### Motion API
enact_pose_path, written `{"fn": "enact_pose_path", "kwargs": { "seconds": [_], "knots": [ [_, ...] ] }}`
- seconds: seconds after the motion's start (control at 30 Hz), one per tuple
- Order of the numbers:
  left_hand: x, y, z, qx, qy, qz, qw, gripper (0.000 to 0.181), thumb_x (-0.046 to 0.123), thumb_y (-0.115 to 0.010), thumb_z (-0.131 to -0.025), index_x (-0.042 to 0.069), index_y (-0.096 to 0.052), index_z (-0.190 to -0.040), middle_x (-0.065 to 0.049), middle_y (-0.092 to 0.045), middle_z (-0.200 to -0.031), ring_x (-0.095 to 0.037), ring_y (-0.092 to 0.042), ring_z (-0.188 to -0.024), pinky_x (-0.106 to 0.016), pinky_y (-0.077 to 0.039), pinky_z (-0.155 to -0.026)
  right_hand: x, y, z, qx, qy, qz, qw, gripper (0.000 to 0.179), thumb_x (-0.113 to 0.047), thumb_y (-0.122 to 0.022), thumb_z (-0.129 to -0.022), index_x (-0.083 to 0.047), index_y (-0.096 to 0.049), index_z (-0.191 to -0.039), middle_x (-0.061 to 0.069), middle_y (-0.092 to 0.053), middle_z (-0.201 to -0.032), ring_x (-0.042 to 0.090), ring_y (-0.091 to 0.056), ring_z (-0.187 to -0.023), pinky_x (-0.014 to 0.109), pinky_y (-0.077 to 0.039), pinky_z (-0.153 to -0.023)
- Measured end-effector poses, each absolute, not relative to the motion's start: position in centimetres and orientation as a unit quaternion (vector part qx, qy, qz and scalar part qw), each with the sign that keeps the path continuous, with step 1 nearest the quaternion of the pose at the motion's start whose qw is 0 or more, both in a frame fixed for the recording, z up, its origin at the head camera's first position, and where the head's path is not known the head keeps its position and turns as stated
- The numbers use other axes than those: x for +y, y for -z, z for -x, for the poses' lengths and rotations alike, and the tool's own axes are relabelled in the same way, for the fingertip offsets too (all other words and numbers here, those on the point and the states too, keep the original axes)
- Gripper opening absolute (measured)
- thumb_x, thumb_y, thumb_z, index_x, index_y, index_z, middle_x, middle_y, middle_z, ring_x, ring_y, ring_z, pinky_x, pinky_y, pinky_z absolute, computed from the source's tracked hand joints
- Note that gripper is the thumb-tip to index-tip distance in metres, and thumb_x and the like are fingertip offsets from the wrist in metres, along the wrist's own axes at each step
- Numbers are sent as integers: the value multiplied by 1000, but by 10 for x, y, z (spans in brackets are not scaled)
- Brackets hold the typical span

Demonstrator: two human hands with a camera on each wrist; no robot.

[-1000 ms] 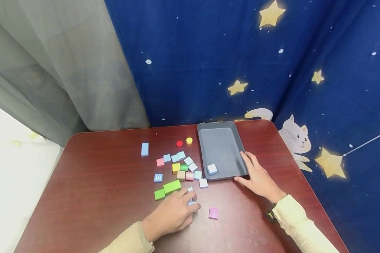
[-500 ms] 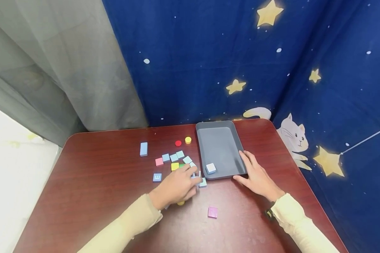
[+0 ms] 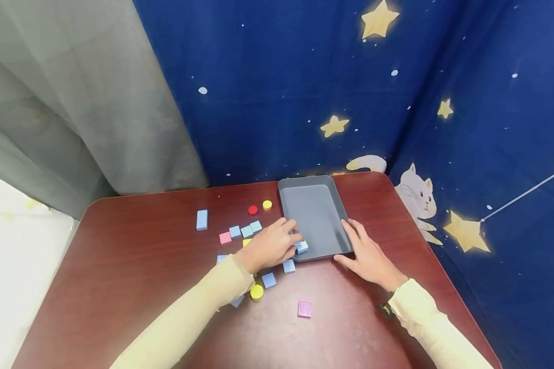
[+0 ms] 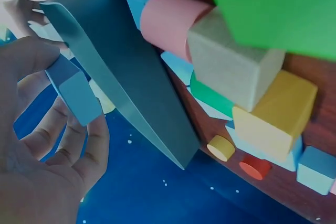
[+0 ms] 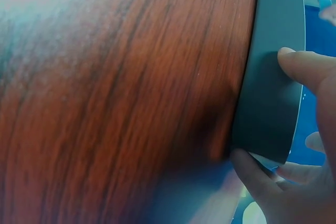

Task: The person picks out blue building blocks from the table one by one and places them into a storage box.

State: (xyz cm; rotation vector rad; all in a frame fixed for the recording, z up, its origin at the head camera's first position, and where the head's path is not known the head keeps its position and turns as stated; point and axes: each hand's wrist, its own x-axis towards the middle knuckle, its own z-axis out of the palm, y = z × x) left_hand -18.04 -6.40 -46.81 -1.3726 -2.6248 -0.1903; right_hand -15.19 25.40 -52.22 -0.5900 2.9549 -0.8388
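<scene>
Against the smooth tray (image 3: 313,207), right fingers (image 5: 255,177) spread; left fingers (image 4: 97,144) pinch a boxy block (image 4: 79,96).

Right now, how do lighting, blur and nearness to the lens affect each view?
Head view: glare on the reddish-brown tabletop near the magenta square block; left wrist: bluish tint, green block looming large, cropped; right wrist: washed-out upper left corner, shadow beside the gray tray, blur toward the bottom.

Indoors, curtained corner; home or studio, can't tell which. Evidence: blue curtain (image 3: 268,102) with printed stars (image 3: 380,20) and cat (image 3: 415,189), child's-room style; plain grey curtain (image 3: 74,77) beside it; wood-grain table (image 3: 134,266) close to both; toy-like coloured blocks (image 3: 202,220) on top. Pale area at left edge unclear.
</scene>
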Motion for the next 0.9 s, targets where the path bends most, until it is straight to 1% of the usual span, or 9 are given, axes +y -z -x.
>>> {"fn": "enact_pose_path", "kwargs": {
  "seconds": [0.27, 0.5, 0.73, 0.9],
  "knots": [
    [-48, 467, 201, -885, 34, 460, 73, 22, 21, -77, -104, 15, -82, -124, -10, -70, -124, -25, -64, -104, -30, -59, -93, 255, 524, 151, 942, 274, 191, 3, 100, -36, -87, -96, -7, -29, -172, 22, -29, -171, 47, -59, -134, 65, -53, -108],
    [-37, 468, 218, -889, 28, 453, 62, 20, 19, -77, -103, 15, -81, -123, -11, -69, -124, -26, -64, -103, -33, -61, -90, 256, 519, 150, 942, 278, 190, -1, 101, -35, -88, -95, -7, -30, -172, 21, -29, -171, 46, -59, -134, 64, -52, -109],
    [-32, 474, 228, -893, 24, 448, 34, 21, 19, -76, -105, 16, -81, -125, -12, -69, -126, -27, -63, -106, -35, -61, -93, 260, 517, 148, 942, 278, 186, 1, 102, -35, -89, -94, -6, -30, -173, 22, -28, -172, 48, -57, -137, 64, -51, -111],
    [-26, 476, 234, -897, 35, 440, 22, 22, 19, -77, -105, 14, -81, -126, -12, -69, -127, -27, -64, -107, -35, -61, -94, 263, 521, 147, 945, 271, 185, -3, 102, -35, -90, -94, -5, -31, -172, 23, -30, -170, 47, -59, -135, 64, -52, -110]
  ]
}}
